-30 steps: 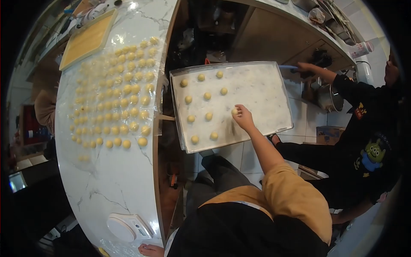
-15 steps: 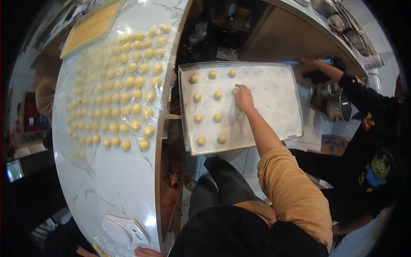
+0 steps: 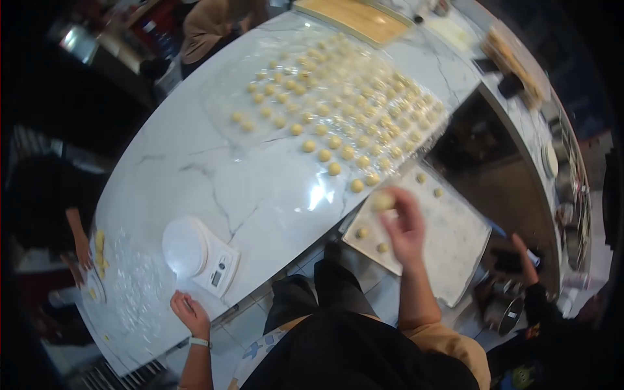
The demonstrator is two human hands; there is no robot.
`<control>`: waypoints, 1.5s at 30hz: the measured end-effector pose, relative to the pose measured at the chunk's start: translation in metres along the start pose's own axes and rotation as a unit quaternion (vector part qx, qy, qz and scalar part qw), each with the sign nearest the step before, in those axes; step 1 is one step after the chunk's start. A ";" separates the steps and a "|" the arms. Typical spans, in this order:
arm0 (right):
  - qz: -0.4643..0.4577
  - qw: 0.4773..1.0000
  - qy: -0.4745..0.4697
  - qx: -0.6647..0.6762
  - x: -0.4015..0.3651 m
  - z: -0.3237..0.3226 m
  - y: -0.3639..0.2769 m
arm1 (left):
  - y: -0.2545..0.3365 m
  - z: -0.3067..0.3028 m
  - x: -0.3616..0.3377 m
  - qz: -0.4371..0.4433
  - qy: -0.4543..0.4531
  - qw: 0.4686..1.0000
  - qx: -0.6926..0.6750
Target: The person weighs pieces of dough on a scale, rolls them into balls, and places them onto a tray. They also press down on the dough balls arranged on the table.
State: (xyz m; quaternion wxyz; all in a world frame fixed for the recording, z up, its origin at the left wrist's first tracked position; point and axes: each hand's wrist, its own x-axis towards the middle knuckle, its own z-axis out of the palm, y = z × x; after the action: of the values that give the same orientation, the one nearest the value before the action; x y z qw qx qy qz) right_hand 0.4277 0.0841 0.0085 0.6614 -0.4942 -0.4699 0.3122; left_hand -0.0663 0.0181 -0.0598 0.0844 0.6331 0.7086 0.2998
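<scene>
My right hand (image 3: 406, 224) is raised over the floured baking tray (image 3: 455, 260), its fingers closed on a pale yellow dough ball (image 3: 383, 201). Several more balls sit on that tray, one of them (image 3: 362, 233) close to my hand. My left hand (image 3: 189, 311) rests at the table's near edge beside the white kitchen scale (image 3: 218, 276), fingers loosely curled; whether they hold anything is hard to see. Rows of dough balls (image 3: 334, 169) lie on the table, many under a clear plastic sheet (image 3: 227, 97).
Across the white marble table (image 3: 169, 175), a wooden-bottomed tray (image 3: 357, 18) lies at the far edge. A co-worker's hands (image 3: 81, 257) are near yellow dough (image 3: 99, 250) on the left. Another person's hand (image 3: 525, 257) shows at right, near metal pots (image 3: 510, 315).
The view has turned toward the table and scale. My right hand has lifted off the tray with a dough ball in it. More of my left hand and its wrist now shows.
</scene>
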 end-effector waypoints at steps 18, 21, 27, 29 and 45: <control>-0.021 0.880 -0.441 -0.175 0.018 0.153 0.058 | 0.041 -0.001 0.007 -0.004 0.165 0.986 0.003; -0.271 0.837 -0.316 -0.356 0.058 0.178 0.074 | 0.039 0.001 0.005 -0.015 0.159 0.987 0.011; -0.086 0.906 -0.356 -0.211 -0.003 0.180 0.061 | 0.041 -0.001 0.007 -0.007 0.159 0.987 0.023; -0.086 0.916 -0.353 -0.172 0.007 0.157 0.072 | 0.038 0.001 0.007 -0.014 0.167 0.986 0.010; -0.057 0.913 -0.314 -0.256 0.011 0.144 0.042 | 0.034 0.001 0.003 -0.009 0.124 0.992 -0.008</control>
State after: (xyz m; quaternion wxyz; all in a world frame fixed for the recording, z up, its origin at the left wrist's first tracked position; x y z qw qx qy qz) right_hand 0.2999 0.1587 -0.0183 0.3477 -0.4956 -0.7443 0.2821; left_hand -0.0371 0.0221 -0.0418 0.0038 0.5840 0.7168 0.3810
